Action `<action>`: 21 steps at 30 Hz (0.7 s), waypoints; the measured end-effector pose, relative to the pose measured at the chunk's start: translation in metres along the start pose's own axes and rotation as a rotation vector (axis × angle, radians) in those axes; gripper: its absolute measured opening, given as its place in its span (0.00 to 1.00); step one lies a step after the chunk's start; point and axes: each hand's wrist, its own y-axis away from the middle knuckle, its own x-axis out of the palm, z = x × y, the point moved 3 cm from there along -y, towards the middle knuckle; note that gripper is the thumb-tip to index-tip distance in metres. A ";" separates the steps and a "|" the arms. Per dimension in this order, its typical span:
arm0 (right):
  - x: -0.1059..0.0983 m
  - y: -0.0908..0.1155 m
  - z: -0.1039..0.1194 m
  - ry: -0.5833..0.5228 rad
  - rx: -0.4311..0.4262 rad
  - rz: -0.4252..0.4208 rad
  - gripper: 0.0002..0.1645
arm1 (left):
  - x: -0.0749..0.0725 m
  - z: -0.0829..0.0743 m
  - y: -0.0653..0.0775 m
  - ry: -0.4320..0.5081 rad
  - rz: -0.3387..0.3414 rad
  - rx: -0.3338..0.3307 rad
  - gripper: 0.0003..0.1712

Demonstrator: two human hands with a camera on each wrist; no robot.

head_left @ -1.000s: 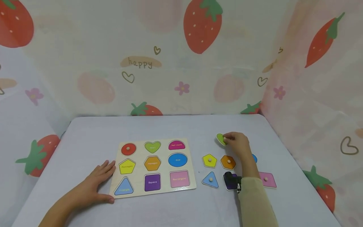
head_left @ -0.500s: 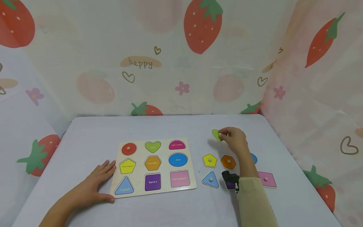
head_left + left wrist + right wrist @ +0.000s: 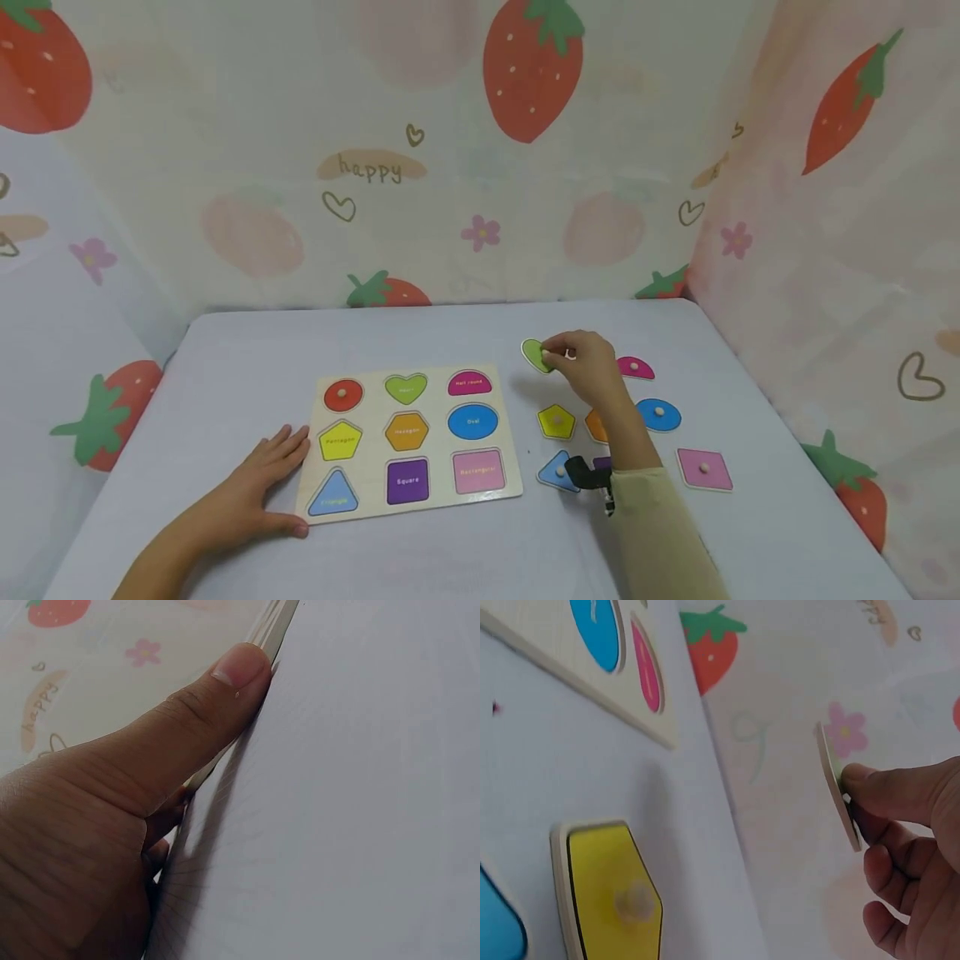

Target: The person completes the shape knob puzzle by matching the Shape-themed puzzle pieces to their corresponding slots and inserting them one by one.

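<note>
Between thumb and fingers my right hand (image 3: 588, 367) pinches a green heart puzzle piece (image 3: 534, 356), raised over the table to the right of the puzzle board's far corner. In the right wrist view the heart piece (image 3: 837, 787) shows nearly edge-on, above the table. My left hand (image 3: 251, 492) lies with fingers spread at the left edge of the wooden puzzle board (image 3: 375, 500); its thumb (image 3: 225, 682) touches the board's edge. A red circle piece (image 3: 343, 395) with a knob sits in its recess. The board's heart recess (image 3: 406, 389) shows a printed green heart.
Right of the board lie knobbed pieces: a yellow pentagon (image 3: 557, 422), a blue triangle (image 3: 555, 472), a blue oval (image 3: 660, 414), a pink rectangle (image 3: 703, 469) and a magenta half round (image 3: 636, 367). My right arm partly covers an orange hexagon (image 3: 596, 427) and a purple square.
My right hand has lifted the green heart piece off the table and carried it left toward the board. The half round and oval have come into fuller view. My left hand stays put.
</note>
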 end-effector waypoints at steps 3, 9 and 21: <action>0.006 0.003 0.011 -0.010 -0.012 -0.001 0.10 | 0.000 -0.001 0.001 0.005 0.001 -0.003 0.73; 0.021 0.003 0.032 -0.025 -0.062 -0.025 0.10 | 0.000 0.000 0.001 0.004 0.006 -0.017 0.73; 0.070 0.004 0.070 -0.093 -0.064 0.053 0.10 | 0.000 0.004 0.000 0.003 -0.017 0.043 0.72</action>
